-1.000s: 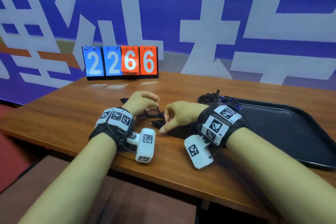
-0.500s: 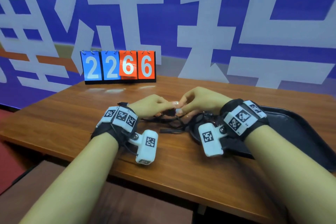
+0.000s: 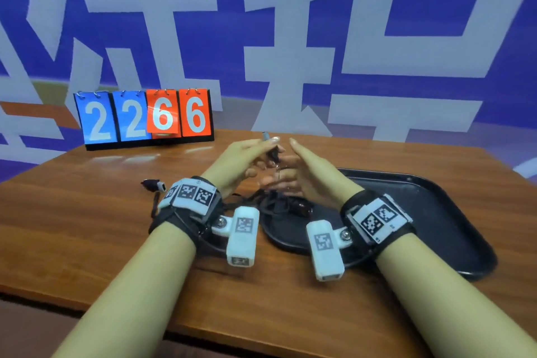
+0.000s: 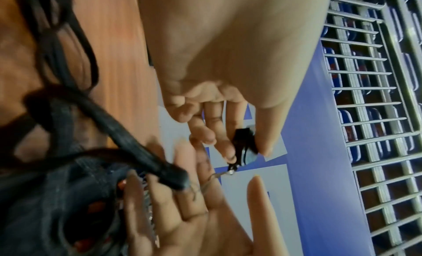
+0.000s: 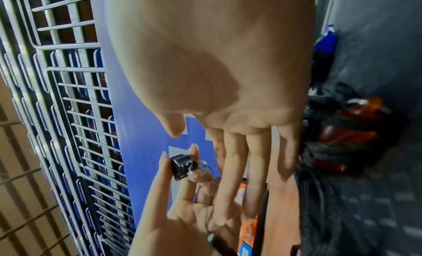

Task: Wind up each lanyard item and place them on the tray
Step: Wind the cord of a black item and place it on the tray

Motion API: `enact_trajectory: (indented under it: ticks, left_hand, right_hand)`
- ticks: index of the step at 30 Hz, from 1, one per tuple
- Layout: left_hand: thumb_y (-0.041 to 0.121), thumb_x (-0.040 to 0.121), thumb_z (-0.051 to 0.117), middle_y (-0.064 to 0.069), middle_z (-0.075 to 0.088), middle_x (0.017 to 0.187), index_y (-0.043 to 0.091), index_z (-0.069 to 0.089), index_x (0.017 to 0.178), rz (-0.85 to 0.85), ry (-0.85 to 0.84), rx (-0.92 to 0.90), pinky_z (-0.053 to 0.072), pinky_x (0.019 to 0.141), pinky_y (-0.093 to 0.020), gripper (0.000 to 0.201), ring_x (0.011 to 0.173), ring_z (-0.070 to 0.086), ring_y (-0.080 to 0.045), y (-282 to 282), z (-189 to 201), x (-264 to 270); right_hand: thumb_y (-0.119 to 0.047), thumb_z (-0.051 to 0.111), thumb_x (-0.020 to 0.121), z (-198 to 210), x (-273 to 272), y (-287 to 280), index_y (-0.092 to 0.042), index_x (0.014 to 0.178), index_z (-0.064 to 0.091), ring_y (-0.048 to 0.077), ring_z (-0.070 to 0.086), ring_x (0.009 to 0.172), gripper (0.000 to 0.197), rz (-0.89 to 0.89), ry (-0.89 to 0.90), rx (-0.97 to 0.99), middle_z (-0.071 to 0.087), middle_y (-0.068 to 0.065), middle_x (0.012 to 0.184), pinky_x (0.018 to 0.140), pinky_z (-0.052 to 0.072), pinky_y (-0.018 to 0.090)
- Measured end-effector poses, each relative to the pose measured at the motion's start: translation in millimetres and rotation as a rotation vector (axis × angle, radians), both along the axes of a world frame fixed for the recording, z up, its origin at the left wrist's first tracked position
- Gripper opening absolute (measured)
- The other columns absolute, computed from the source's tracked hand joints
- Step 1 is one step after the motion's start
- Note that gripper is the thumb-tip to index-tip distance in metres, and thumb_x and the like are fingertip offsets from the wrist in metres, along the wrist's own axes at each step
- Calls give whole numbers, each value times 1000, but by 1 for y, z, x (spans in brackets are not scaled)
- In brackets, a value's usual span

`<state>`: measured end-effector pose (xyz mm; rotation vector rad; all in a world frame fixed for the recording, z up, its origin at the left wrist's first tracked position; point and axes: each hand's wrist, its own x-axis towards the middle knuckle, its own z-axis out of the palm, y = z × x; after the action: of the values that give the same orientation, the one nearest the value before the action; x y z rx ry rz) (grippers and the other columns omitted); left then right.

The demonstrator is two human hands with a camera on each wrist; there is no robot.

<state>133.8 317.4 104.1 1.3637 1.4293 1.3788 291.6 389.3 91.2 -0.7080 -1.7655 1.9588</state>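
1. The left hand pinches a small black boxy fob between thumb and forefinger, raised above the wooden table.
2. A thin cord runs from the fob to the right hand, whose straight fingers are relaxed and grasp nothing.
3. The black plastic tray, rounded at its corners, holds a bundle of dark braided lanyards at its near-left end.
4. Another fob lies on the table left of the hands.
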Motion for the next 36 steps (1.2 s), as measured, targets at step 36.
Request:
enact_trajectory:
  ticks: [36]
  left_hand:
    - [6, 92, 65, -16, 75, 101, -1, 67, 111, -9, -341, -2, 60, 75, -27, 20, 90, 74, -24, 7, -42, 1]
  right_hand:
    - [-11, 66, 92, -8, 25, -3, -1, 94, 70, 8, 60, 59, 11, -444, 248, 417, 71, 3, 72, 57, 50, 16]
